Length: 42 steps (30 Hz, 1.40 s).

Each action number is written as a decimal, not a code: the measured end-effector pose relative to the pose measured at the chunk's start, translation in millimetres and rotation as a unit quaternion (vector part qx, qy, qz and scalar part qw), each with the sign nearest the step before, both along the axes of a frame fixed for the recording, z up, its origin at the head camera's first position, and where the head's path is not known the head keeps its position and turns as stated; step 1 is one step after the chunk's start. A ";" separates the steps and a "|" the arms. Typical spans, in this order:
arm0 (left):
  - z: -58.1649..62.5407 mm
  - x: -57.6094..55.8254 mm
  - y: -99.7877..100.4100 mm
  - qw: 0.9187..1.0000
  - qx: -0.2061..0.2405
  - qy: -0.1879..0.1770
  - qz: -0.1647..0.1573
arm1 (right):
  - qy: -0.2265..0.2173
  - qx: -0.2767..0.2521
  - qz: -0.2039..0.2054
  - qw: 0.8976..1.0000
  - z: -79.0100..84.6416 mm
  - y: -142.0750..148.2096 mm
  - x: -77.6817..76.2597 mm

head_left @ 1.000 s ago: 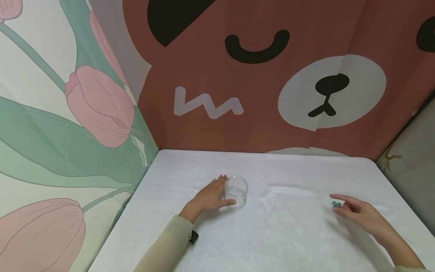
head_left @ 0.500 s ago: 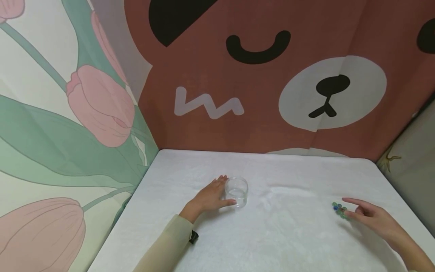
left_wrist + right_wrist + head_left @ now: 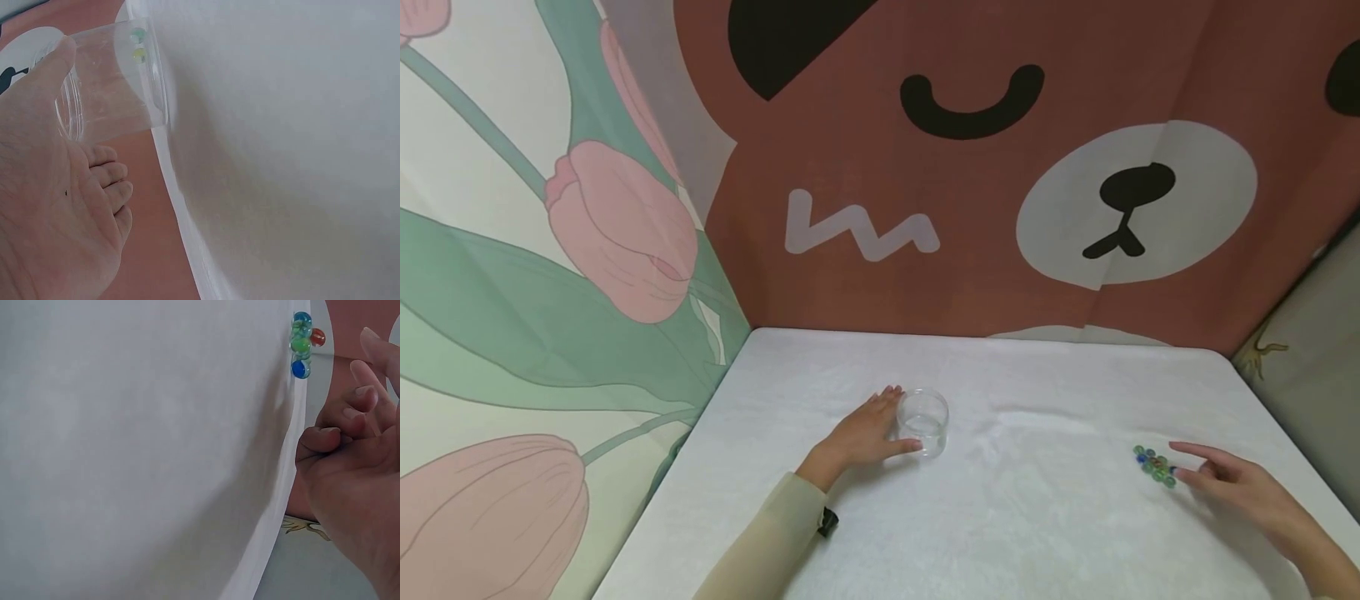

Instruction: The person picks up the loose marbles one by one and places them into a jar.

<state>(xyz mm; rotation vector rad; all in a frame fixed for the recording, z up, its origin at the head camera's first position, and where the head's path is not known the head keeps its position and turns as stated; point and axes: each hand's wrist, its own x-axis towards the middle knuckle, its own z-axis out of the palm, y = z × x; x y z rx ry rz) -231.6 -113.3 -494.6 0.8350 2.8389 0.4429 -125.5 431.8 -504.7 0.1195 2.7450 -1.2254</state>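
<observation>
A clear jar [image 3: 928, 423] stands on the white-covered table at centre. My left hand [image 3: 863, 433] holds it from the left, the thumb along its near side and the fingers at its far left. In the left wrist view, the jar [image 3: 112, 84] shows a ridged rim, and a green and a yellow marble [image 3: 139, 55] appear through its wall. Over to the right lies a cluster of glass marbles [image 3: 1152, 465], green, blue and reddish. My right hand [image 3: 1243, 487] is just right of them, index finger stretched out, thumb tip beside the nearest marbles and the other fingers loosely bent.
The table is covered with a white cloth [image 3: 1022, 533] that has a faint crease behind the middle. A bear-printed backdrop [image 3: 850, 292] rises at its back edge. A tulip-printed one [image 3: 617, 367] stands along the left side, and a greyish panel [image 3: 1315, 367] on the right.
My right hand has drawn back to the right and slightly nearer, uncovering more of the marbles, which now lie on the cloth. The left hand and jar stay put.
</observation>
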 end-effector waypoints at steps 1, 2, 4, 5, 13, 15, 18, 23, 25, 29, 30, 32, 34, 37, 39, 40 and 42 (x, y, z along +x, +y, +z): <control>0.1 0.0 -0.1 1.000 -0.001 0.000 0.000 | -0.006 0.003 -0.001 1.000 -0.4 1.3 -0.4; 0.4 0.1 -0.2 1.000 -0.002 0.000 0.000 | -0.009 0.007 -0.002 1.000 -1.0 2.4 -1.0; 0.8 0.3 -0.4 1.000 -0.003 0.000 0.001 | -0.018 0.018 -0.002 1.000 -2.0 4.2 -2.4; 1.0 0.3 -0.6 1.000 -0.003 -0.001 0.001 | -0.023 0.022 -0.002 0.999 -2.6 5.1 -3.1; 1.1 0.1 -1.1 1.000 -0.003 -0.003 0.003 | -0.032 0.051 -0.001 0.998 -7.4 9.5 -7.8; 1.5 0.0 -1.3 1.000 -0.001 -0.003 0.004 | -0.030 0.053 0.002 0.998 -7.8 9.7 -8.3; 2.3 0.2 -1.3 1.000 0.001 -0.005 0.004 | -0.038 0.060 0.005 0.997 -8.2 9.5 -10.2; 1.3 0.2 -1.4 1.000 0.004 -0.007 0.004 | -0.061 0.066 0.013 0.996 -7.7 8.4 -15.1; 0.3 0.0 -1.1 1.000 0.006 -0.006 0.004 | -0.066 0.067 0.016 0.995 -7.1 7.9 -16.5; -0.3 0.0 -0.6 1.000 0.008 -0.008 0.004 | -0.077 0.076 0.026 0.994 -5.9 6.8 -18.3; -0.2 0.1 -0.5 1.000 0.008 -0.009 0.004 | -0.080 0.078 0.028 0.993 -5.6 6.5 -18.9; -0.1 0.4 -0.4 1.000 0.008 -0.011 0.006 | -0.081 0.085 0.032 0.993 -5.2 6.2 -20.0; 0.2 0.5 -0.3 1.000 0.007 -0.011 0.007 | -0.080 0.089 0.034 0.992 -5.3 5.9 -21.2; 0.4 0.7 0.1 1.000 0.005 -0.009 0.008 | -0.079 0.094 0.035 0.992 -5.9 5.3 -22.7; 0.6 0.8 0.3 1.000 0.005 -0.011 0.009 | -0.075 0.095 0.039 0.992 -6.6 4.8 -23.9; 0.6 0.9 0.3 1.000 0.005 -0.011 0.009 | -0.074 0.098 0.040 0.992 -6.7 4.6 -24.0; 0.7 1.1 0.5 1.000 0.006 -0.012 0.009 | -0.077 0.097 0.039 0.992 -6.8 4.2 -24.7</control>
